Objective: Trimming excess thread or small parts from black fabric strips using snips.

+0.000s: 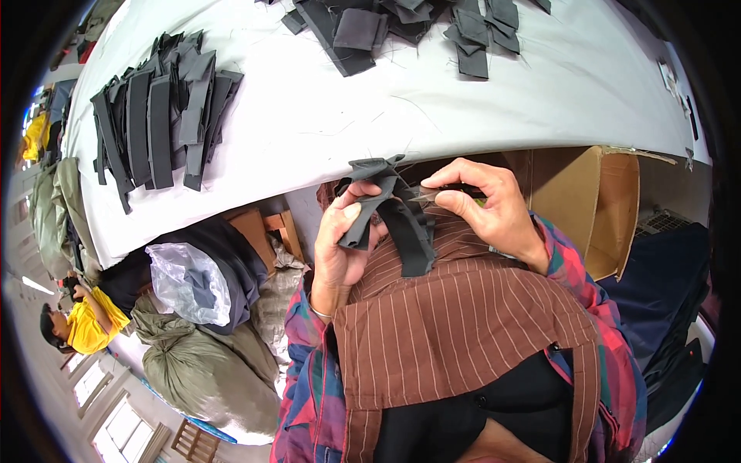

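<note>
My left hand [344, 239] is closed on several dark grey fabric pieces [409, 235], pinched between thumb and fingers just off the table's near edge. One strip hangs down in front of my brown striped apron [463, 316]. In my right hand [485, 202] are small metal thread snips [424, 196], their pointed blades at the right side of the cloth. My fingers hide most of their body. Loose threads stick out from the top of the held fabric.
On the white table [309, 127] lie a stack of dark strips [158, 116] at left and loose pieces [401, 27] at the far side. Below stand an open cardboard box [575, 201], a clear plastic bag [189, 282] and a green sack [204, 370]. A person in yellow [93, 320] is far left.
</note>
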A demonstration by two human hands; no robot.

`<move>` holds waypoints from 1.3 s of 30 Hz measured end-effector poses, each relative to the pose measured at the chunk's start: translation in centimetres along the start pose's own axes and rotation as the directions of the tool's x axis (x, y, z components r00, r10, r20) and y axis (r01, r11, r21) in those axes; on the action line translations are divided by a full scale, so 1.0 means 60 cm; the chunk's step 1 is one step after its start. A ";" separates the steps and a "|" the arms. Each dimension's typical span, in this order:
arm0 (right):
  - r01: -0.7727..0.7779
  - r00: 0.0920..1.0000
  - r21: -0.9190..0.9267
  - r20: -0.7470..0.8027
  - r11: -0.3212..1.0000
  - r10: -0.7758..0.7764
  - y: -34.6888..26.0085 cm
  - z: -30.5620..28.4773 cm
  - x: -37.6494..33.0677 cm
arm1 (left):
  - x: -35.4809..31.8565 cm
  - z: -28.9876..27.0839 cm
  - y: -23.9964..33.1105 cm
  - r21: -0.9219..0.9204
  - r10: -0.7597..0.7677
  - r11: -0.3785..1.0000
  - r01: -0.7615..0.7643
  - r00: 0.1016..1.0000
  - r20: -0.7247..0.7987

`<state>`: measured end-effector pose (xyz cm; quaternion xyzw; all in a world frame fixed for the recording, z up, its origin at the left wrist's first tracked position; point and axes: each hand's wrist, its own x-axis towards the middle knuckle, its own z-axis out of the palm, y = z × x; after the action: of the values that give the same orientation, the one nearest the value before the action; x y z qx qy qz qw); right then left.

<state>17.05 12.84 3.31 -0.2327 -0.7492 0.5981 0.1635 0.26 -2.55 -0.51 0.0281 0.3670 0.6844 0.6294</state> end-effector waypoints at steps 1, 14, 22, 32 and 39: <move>0.001 1.000 0.001 -0.001 1.000 -0.001 0.001 0.004 0.000 | 0.000 0.008 0.000 -0.028 0.020 0.999 -0.020 1.000 0.011; 0.061 0.995 -0.159 -0.064 0.985 -0.072 -0.012 0.009 0.003 | -0.011 0.037 0.003 0.319 0.113 0.943 -0.099 0.993 -0.027; 0.107 0.990 -0.357 -0.045 0.928 -0.132 -0.020 0.007 0.005 | -0.010 0.031 -0.004 0.447 0.161 0.884 -0.135 0.987 -0.019; 0.079 0.988 -0.430 -0.085 0.899 -0.128 -0.023 0.005 0.003 | -0.010 0.042 -0.002 0.564 0.196 0.808 -0.168 0.981 0.011; 0.097 0.986 -0.443 -0.079 0.891 -0.146 -0.022 0.005 0.004 | -0.010 0.049 0.000 0.563 0.196 0.809 -0.169 0.981 0.013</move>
<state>16.50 12.49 4.51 -0.2487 -0.8674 0.3893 0.1851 1.86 -1.70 1.90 0.2313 0.5615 0.6039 0.5162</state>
